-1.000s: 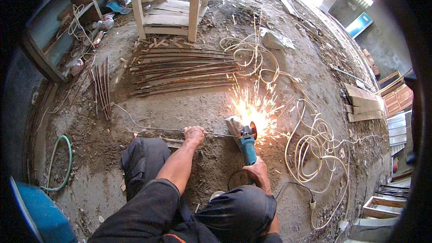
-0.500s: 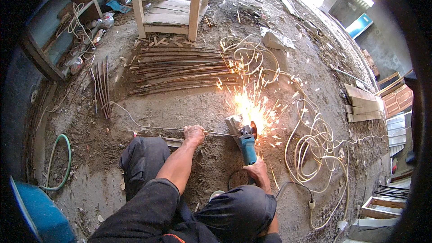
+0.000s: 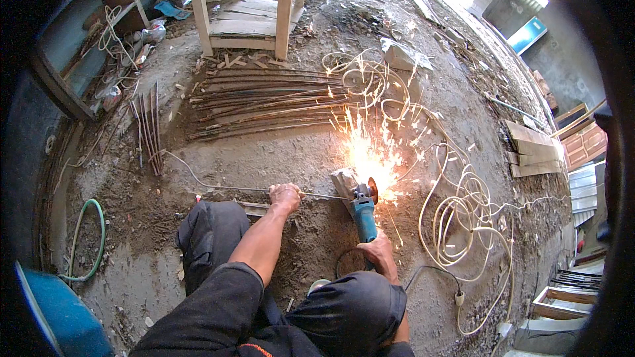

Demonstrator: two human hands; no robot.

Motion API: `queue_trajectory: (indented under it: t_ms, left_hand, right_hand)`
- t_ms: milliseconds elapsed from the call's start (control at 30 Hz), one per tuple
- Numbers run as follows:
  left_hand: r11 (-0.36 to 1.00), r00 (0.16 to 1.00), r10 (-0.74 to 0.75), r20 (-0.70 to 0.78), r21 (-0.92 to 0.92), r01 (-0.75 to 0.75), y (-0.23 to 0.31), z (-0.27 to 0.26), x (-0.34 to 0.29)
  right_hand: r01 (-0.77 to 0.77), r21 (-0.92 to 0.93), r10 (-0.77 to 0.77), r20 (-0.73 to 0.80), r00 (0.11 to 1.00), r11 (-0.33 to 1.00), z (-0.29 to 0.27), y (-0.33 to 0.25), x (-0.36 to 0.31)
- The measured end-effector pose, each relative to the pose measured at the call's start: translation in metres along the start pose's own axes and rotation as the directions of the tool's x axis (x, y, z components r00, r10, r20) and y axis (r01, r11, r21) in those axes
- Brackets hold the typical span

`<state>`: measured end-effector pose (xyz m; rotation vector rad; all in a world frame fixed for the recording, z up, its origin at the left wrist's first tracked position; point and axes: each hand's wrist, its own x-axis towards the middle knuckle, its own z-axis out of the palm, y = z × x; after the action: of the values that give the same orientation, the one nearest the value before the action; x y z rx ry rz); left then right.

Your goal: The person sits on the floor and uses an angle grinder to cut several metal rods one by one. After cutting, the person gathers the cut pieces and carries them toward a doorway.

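Far across the dirt floor [image 3: 218, 158] lies a rod pile [image 3: 264, 102]; right, a pale cable [image 3: 463, 211] coils. Nearer, the left hand [image 3: 286, 197] presses closed on a thin rod [image 3: 251, 190]. The right hand [image 3: 378, 251] grips the grinder [image 3: 360, 208], apparently cutting that rod amid sparks [image 3: 374, 152].

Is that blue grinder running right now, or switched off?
Running. Bright sparks spray from the grinder where its disc meets the rod. The right hand grips it; the left hand holds the rod.
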<state>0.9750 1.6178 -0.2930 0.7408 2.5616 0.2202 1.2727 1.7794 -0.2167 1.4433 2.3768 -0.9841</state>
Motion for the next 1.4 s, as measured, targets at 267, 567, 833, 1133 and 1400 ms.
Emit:
queue_trajectory:
  t_ms: [267, 567, 833, 1133, 1400]
  left_hand:
    - [1.0, 1.0, -0.003, 0.011, -0.023, 0.003, 0.001, -0.004, -0.002]
    - [1.0, 1.0, 0.009, 0.008, -0.016, -0.009, -0.001, 0.0, 0.0]
    - [1.0, 1.0, -0.008, 0.019, -0.025, 0.009, 0.0, 0.0, 0.0]
    - [0.998, 0.995, -0.038, 0.09, -0.041, 0.042, 0.001, -0.003, 0.003]
    - [0.998, 0.996, -0.018, 0.091, -0.054, 0.023, -0.001, -0.001, 0.003]
  right_hand:
    - [0.023, -0.004, -0.023, -0.017, 1.0, 1.0, 0.002, 0.003, 0.002]
    - [0.04, -0.003, -0.04, -0.012, 0.999, 0.999, 0.005, 0.005, 0.01]
    - [0.016, -0.036, -0.016, -0.005, 1.0, 0.999, 0.005, 0.003, 0.009]
    - [0.03, 0.038, -0.031, 0.03, 0.999, 0.999, -0.003, -0.003, -0.006]
    - [-0.007, -0.016, 0.007, 0.002, 1.0, 1.0, -0.006, -0.011, -0.005]
